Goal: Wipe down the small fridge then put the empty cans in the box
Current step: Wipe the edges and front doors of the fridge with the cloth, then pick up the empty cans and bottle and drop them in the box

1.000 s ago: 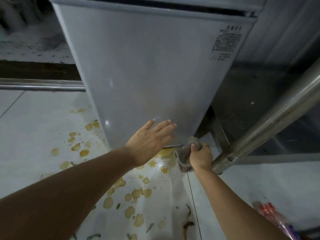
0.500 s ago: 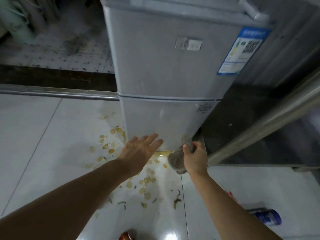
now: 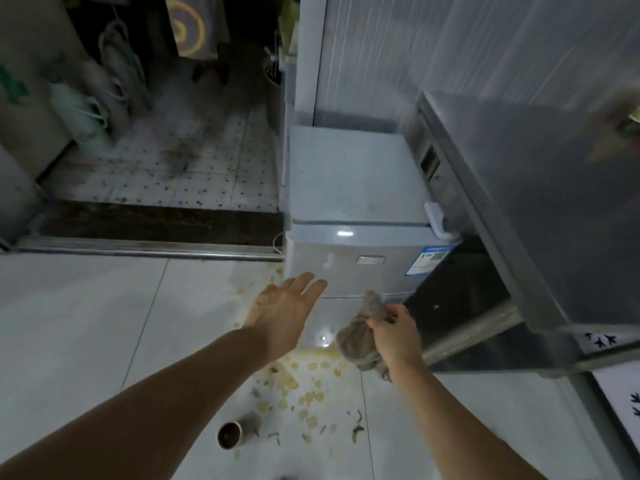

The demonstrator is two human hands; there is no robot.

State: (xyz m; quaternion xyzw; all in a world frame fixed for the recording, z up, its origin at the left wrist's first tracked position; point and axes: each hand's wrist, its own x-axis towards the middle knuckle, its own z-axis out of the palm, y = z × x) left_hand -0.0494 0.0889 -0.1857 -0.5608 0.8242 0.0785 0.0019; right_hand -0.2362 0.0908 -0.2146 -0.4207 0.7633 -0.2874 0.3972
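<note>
Since half a second ago your view has pulled up and back, so the small fridge (image 3: 353, 216) now shows its whole top as well as its front, and your hands sit lower against its front face. It stands on the pale tiled floor (image 3: 86, 323), tight beside a steel counter (image 3: 540, 209) on your right. Yellowish spill spots (image 3: 304, 386) are scattered on the tiles at the fridge's foot. Your left hand (image 3: 282, 308) is flat with fingers spread and extended, its fingertips in front of the lower front of the fridge; contact cannot be told. Your right hand (image 3: 394, 336) is clenched around a bunched grey cloth (image 3: 360, 336), held just before the fridge's lower right corner. One empty can (image 3: 233, 432) lies on its side on the floor, near your left forearm and well apart from the fridge.
</note>
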